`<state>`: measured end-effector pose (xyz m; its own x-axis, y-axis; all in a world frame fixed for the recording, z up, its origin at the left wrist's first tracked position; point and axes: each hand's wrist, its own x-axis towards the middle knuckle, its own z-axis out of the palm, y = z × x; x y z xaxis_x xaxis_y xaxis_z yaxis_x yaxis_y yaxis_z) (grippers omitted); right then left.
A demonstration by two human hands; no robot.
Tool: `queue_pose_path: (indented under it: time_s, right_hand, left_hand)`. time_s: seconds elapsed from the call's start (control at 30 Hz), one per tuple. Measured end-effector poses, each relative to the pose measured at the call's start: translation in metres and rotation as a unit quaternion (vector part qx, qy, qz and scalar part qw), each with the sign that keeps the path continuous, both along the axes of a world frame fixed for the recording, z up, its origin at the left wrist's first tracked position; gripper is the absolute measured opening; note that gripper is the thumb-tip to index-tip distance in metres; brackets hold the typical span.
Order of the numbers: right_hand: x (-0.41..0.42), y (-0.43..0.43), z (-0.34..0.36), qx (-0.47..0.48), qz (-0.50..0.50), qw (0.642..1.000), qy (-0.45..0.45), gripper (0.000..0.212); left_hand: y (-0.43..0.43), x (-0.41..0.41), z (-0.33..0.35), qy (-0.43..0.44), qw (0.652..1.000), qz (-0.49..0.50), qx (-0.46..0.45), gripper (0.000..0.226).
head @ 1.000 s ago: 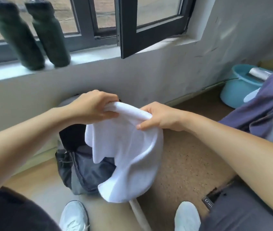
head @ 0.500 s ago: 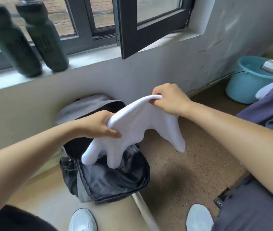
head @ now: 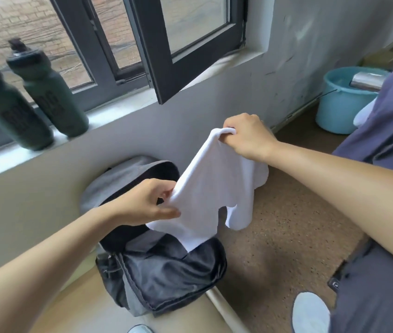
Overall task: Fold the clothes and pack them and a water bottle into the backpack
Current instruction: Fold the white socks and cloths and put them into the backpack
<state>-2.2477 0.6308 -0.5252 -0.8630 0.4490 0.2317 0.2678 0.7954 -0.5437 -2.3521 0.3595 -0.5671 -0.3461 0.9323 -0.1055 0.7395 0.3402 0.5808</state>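
Hands hold one white garment [head: 212, 188] above the open backpack [head: 157, 272] on the floor: the left hand [head: 147, 203] pinches its lower edge, the right hand [head: 248, 135] is closed on the upper corner (higher, nearer the wall). Two green bottles [head: 46, 92] stand on the windowsill [head: 109, 111].

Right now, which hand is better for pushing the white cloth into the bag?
Probably the left hand. It grips the cloth just over the open backpack, while the right hand holds the other end higher, off to the side.
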Motion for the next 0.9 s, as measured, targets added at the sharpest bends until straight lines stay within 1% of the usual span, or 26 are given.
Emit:
queue_pose_path:
  time_s: [0.03, 0.1, 0.2, 0.27, 0.37, 0.5, 0.57, 0.63, 0.73, 0.8, 0.87, 0.9]
  right_hand:
    - [0.001, -0.001, 0.001, 0.004, -0.007, 1.0, -0.003, 0.037]
    - [0.001, 0.0, 0.003, 0.011, -0.029, 0.999, -0.009, 0.037]
    - [0.002, 0.01, 0.005, 0.001, -0.051, 0.998, -0.025, 0.04]
    - [0.004, 0.022, 0.003, -0.016, -0.051, 0.997, -0.053, 0.042]
    - [0.009, 0.036, -0.004, -0.029, -0.034, 0.993, -0.11, 0.038]
    - [0.015, 0.04, -0.014, -0.043, -0.018, 0.985, -0.168, 0.039]
    - [0.019, 0.043, -0.019, -0.048, -0.031, 0.98, -0.192, 0.04]
    - [0.022, 0.049, -0.023, -0.06, -0.051, 0.977, -0.198, 0.046]
    - [0.027, 0.054, -0.025, -0.093, -0.068, 0.974, -0.193, 0.053]
    - [0.028, 0.053, -0.025, -0.11, -0.068, 0.971, -0.203, 0.053]
    - [0.026, 0.048, -0.024, -0.155, -0.073, 0.966, -0.193, 0.042]
    - [0.023, 0.045, -0.023, -0.194, -0.081, 0.962, -0.177, 0.036]
  left_hand:
    - [0.0, 0.0, -0.002, 0.016, 1.0, 0.005, -0.012, 0.041]
    - [0.001, -0.003, -0.003, 0.057, 0.998, 0.03, -0.025, 0.045]
    - [-0.004, -0.012, -0.003, 0.073, 0.991, 0.109, 0.002, 0.049]
    - [-0.01, -0.023, -0.004, 0.055, 0.982, 0.177, 0.038, 0.051]
    - [-0.019, -0.033, -0.004, 0.005, 0.961, 0.264, 0.079, 0.051]
    - [-0.03, -0.034, 0.006, -0.107, 0.953, 0.276, 0.067, 0.044]
    - [-0.033, -0.039, 0.005, -0.139, 0.934, 0.317, 0.086, 0.038]
    - [-0.037, -0.048, 0.005, -0.139, 0.915, 0.364, 0.103, 0.03]
    - [-0.049, -0.054, 0.003, -0.116, 0.918, 0.371, 0.084, 0.022]
    - [-0.057, -0.055, 0.0, -0.101, 0.918, 0.374, 0.084, 0.034]
    - [-0.059, -0.055, -0.003, -0.102, 0.913, 0.386, 0.086, 0.044]
    - [-0.058, -0.054, -0.002, -0.108, 0.908, 0.396, 0.084, 0.042]
